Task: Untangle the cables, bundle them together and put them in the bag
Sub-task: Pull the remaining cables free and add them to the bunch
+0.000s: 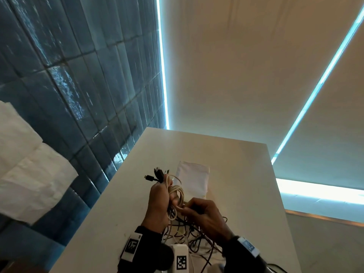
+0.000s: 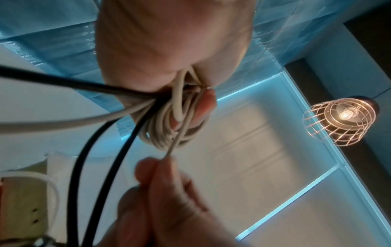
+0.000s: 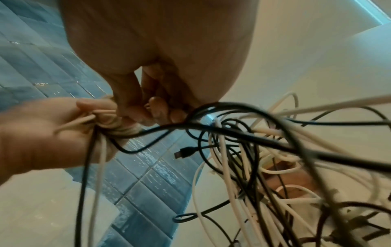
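My left hand grips a coiled bundle of cream cable together with black plug ends that stick out above the fist. In the left wrist view the cream coil wraps round my fingers. My right hand pinches a thin cream strand running from the coil. Below both hands a tangle of white and black cables lies on the table, seen close in the right wrist view as a cable tangle. A pale flat bag lies just beyond my hands.
The white table runs away from me, with its left edge along a blue tiled wall. White cloth hangs at the left. A caged lamp shows in the left wrist view.
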Tool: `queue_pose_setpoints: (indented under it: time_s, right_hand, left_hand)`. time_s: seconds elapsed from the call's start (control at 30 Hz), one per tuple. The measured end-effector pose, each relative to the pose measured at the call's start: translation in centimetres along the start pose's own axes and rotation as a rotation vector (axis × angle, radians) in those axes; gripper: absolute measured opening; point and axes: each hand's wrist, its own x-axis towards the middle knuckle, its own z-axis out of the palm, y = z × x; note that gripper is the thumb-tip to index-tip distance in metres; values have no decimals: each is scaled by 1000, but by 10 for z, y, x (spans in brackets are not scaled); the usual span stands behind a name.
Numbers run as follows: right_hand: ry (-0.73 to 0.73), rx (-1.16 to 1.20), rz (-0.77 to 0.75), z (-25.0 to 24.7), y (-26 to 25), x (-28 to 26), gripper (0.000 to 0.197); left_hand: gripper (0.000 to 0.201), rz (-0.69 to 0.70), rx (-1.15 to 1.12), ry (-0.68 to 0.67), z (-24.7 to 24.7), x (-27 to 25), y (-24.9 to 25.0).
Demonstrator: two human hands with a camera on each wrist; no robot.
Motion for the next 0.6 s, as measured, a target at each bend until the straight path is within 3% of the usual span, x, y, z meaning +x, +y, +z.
queue_pose_setpoints:
  time_s: [0.13, 0.27, 0.6]
  right_hand:
    - [31, -16, 34, -4, 17, -5, 19]
    - [53, -36, 101, -9, 36, -8, 27]
    - [101, -35, 223, -20, 68, -13, 33]
  left_hand:
    - [41, -11, -170, -37, 4, -6, 6]
    - [35, -1, -184, 14, 6, -10, 11]
    - [29, 281, -64, 109, 0, -30, 50]
